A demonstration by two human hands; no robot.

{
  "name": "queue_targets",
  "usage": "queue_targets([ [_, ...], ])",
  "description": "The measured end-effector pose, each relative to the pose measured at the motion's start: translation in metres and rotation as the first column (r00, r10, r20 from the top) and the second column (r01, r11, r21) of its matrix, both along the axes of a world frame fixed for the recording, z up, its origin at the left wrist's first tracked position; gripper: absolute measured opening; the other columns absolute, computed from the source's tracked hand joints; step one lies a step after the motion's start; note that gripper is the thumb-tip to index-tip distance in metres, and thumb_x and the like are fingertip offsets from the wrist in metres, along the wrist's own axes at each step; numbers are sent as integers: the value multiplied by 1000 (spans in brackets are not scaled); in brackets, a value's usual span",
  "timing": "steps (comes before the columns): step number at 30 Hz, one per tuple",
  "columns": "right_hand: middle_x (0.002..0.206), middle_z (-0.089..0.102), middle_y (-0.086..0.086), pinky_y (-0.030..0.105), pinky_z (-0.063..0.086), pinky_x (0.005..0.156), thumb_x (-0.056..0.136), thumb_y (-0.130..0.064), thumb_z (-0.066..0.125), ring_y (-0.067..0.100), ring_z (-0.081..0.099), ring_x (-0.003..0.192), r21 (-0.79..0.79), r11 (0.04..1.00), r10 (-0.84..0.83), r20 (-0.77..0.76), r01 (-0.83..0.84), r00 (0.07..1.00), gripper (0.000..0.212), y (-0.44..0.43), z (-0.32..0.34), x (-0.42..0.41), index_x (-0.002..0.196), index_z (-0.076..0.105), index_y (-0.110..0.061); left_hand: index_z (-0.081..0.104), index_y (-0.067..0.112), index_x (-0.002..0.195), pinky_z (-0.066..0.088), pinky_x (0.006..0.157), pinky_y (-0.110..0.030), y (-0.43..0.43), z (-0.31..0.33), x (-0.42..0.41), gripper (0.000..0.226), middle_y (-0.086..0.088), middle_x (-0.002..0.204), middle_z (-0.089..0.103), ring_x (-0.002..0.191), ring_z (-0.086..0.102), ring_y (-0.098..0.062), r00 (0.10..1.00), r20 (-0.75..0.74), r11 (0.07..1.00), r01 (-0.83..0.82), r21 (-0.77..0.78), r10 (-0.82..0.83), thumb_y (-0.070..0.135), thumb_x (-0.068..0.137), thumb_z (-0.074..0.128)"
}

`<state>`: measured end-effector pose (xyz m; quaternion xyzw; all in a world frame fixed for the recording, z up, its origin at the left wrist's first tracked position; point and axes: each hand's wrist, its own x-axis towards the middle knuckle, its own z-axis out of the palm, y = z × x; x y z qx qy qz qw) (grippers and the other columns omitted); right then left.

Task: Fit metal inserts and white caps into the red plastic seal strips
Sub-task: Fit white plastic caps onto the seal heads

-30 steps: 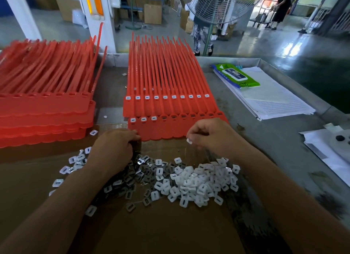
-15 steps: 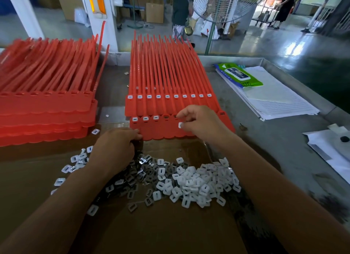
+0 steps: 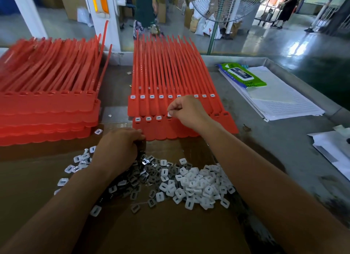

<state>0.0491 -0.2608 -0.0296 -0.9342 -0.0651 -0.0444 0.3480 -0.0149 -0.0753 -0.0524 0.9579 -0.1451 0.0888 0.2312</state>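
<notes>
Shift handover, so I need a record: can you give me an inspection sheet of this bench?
Surface: metal table, cardboard sheet in front.
Job's things: centre red seal strips, front row three caps fitted; second stack left; white caps pile and metal inserts loose on cardboard.
Clutter: wipes pack on lined papers.
Grips: right hand pinches a white cap at fourth socket; left hand over inserts, grip unclear.
Cables: nothing seen.
Surroundings: pedestal fan, people behind.

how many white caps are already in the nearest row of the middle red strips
3, at its left end: leftmost cap, second cap, third cap. The right hand pinches a fourth cap beside them and may hide more.
</notes>
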Motion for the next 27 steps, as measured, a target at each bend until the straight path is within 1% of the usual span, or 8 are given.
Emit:
queue_targets([
  [2, 90, 69, 1, 25, 45, 78, 83, -6, 62, 7, 56, 82, -6, 1000, -4, -12, 4, 1000, 10, 1, -2, 2, 85, 71, -10, 67, 12, 105, 39, 95, -32, 0, 1, 0, 40, -2, 118, 62, 112, 55, -22, 1000, 0, 1000, 4, -3, -4, -6, 75, 49],
  [8, 97, 68, 1, 22, 42, 77, 84, -9, 62, 5, 54, 84, -29, 1000, -9, -86, 7, 996, 10, 0, -6, 7, 89, 70, -13, 68, 12, 104, 42, 94, -36, 0, 1, 1, 39, -4, 116, 63, 109, 57, -24, 1000, 0, 1000, 8, -3, -8, -7, 75, 50],
  [11, 100, 68, 1, 21, 40, 75, 83, -9, 62, 5, 54, 85, -49, 999, -5, -93, 1, 996, 11, 1, -5, 8, 89, 71, -13, 69, 11, 102, 43, 94, -36, 0, 1, 0, 38, -4, 114, 64, 108, 58, -25, 1000, 7, 1000, 7, -13, -7, -8, 74, 51],
  [15, 100, 68, -1, 20, 39, 75, 84, -9, 62, 6, 54, 87, -59, 998, -14, -112, 7, 994, 10, 2, -6, 8, 86, 69, -16, 68, 12, 103, 40, 95, -35, 0, 1, 0, 39, -3, 116, 63, 110, 57, -24, 1000, 13, 1000, 16, 1, -16, -8, 74, 50],
  [18, 98, 66, -2, 23, 40, 75, 84, -8, 61, 12, 57, 94, -55, 998, -25, -99, 19, 995, 12, 4, -6, 6, 80, 66, -19, 69, 12, 102, 40, 94, -33, -1, 1, 0, 39, -3, 116, 63, 109, 57, -23, 1000, 19, 1000, 11, -2, -11, -8, 73, 50],
  [22, 102, 66, 1, 26, 41, 77, 84, -7, 59, 16, 56, 100, -81, 996, -27, -77, 20, 997, 11, 7, -7, 3, 83, 67, -15, 69, 11, 101, 40, 93, -31, 0, 1, 0, 39, -4, 115, 64, 109, 57, -24, 1000, 25, 1000, 10, -4, -10, -9, 72, 52],
  [25, 107, 65, 2, 30, 44, 84, 84, -9, 61, 18, 55, 105, -92, 995, -43, -82, 36, 996, 10, 8, -6, 4, 86, 68, -16, 69, 11, 102, 40, 93, -31, 0, 1, -1, 39, -4, 116, 63, 110, 57, -23, 1000, 22, 1000, 8, 3, -8, -8, 73, 51],
  [27, 107, 66, 2, 28, 42, 83, 84, -9, 62, 19, 56, 106, -102, 994, -46, -104, 36, 994, 11, 8, -5, 6, 88, 69, -15, 69, 11, 102, 40, 93, -31, 0, 1, -1, 39, -4, 117, 63, 110, 56, -24, 1000, 21, 1000, 12, 7, -12, -8, 73, 51],
])
